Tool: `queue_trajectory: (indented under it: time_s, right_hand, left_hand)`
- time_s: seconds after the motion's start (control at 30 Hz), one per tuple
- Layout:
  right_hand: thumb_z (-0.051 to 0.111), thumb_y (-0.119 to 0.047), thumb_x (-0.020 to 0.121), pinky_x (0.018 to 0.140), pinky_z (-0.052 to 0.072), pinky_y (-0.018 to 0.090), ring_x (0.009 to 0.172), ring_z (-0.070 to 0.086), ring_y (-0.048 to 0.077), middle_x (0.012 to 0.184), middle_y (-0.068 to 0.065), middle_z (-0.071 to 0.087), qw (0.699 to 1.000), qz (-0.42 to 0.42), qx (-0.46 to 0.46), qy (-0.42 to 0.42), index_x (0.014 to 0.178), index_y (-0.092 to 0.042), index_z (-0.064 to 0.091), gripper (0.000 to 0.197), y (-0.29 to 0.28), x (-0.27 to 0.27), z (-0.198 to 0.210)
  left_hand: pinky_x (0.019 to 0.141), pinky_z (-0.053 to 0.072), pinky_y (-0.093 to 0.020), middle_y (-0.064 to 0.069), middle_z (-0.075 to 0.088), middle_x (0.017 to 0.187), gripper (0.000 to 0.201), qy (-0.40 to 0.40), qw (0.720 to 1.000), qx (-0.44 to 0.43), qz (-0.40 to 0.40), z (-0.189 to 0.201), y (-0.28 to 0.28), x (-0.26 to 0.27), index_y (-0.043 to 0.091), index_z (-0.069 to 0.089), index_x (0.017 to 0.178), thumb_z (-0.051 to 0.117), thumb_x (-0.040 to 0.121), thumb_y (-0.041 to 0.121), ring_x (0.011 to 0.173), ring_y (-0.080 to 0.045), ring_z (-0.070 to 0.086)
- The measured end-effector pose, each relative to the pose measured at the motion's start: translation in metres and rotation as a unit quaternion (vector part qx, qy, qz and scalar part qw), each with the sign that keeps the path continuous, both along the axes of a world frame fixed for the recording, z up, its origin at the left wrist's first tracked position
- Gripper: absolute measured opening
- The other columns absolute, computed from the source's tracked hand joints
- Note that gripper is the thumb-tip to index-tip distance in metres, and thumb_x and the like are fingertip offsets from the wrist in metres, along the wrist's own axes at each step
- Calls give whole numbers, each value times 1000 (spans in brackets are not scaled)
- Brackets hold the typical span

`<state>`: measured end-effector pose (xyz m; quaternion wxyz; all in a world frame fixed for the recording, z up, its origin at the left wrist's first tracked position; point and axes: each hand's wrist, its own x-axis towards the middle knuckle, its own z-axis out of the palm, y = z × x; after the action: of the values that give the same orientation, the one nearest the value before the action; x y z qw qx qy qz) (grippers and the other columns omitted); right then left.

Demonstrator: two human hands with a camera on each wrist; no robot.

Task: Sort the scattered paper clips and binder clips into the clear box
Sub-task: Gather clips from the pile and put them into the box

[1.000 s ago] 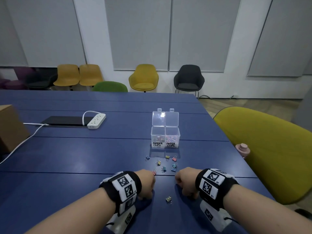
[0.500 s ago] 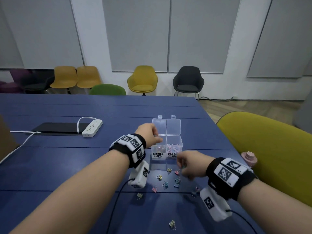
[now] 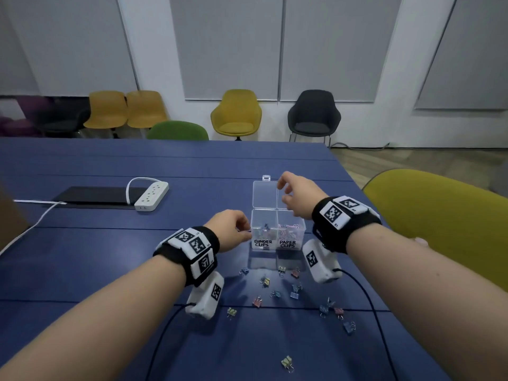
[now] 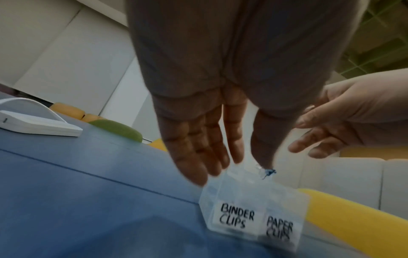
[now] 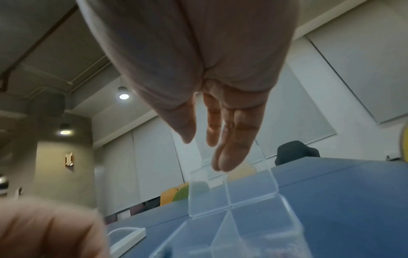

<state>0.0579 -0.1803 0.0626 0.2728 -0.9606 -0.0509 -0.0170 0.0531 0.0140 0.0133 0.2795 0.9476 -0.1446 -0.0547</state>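
The clear box (image 3: 277, 244) stands open mid-table, its lid (image 3: 264, 194) upright; labels read BINDER CLIPS left, PAPER CLIPS right, and both compartments hold clips. My left hand (image 3: 245, 229) is at the box's left rim. In the left wrist view its fingers (image 4: 198, 157) are straight, and a small blue clip (image 4: 268, 172) is just below the thumb tip over the box (image 4: 253, 200). My right hand (image 3: 283, 191) hovers above the paper clip side with fingers (image 5: 229, 153) straight and empty. Several coloured binder clips (image 3: 295, 291) lie scattered in front of the box.
A white power strip (image 3: 151, 195) and a black pad (image 3: 93, 195) lie at the back left. A yellow chair (image 3: 439, 229) stands close at the right table edge. A brown box (image 3: 8, 215) sits at the far left. Wrist cables (image 3: 365, 298) trail over the table.
Both hands left the table near me and went to the box. The left hand has drawn back to the box's left rim; the right rose from the clips to above the paper clip side.
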Motion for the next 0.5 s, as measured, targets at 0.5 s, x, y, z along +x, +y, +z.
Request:
queue_trajectory:
  time_s: [0.5]
  right_hand:
    - [82, -34, 64, 58, 56, 41, 53, 60, 24, 93, -1, 56, 941, -4, -152, 303, 110, -24, 41, 62, -74, -143, -78]
  left_hand:
    - [87, 49, -35, -5, 55, 124, 71, 116, 967, 209, -84, -40, -11, -78, 21, 42, 129, 81, 69, 26, 110, -24, 57]
